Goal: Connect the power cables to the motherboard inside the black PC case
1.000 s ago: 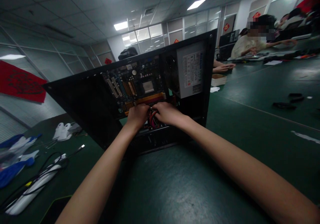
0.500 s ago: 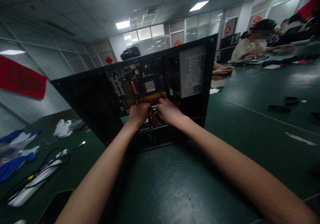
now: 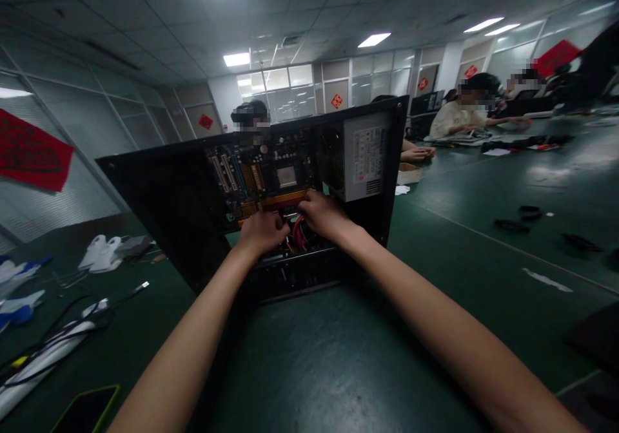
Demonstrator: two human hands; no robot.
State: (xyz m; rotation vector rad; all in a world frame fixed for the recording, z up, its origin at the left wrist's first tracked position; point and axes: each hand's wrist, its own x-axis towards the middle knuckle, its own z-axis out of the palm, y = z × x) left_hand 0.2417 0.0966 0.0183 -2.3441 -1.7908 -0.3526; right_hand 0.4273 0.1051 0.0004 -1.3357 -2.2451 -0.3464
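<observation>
Green matting (image 3: pixel 338 356) carries the open computer case (image 3: pixel 159 214) before us, where our left hand (image 3: pixel 261 232) and right hand (image 3: pixel 323 214) curl close at the red cables (image 3: pixel 297 232) just below the motherboard (image 3: pixel 264 175), their actual grip hidden, so we judge slow, gentle handling safest for the board.

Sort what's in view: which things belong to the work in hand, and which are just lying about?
In hand: left hand, right hand, red cables between them, open computer case, motherboard, power supply.
Lying about: white gloves, green-edged phone, cable bundle far left, small cardboard box, black loops at right.
</observation>
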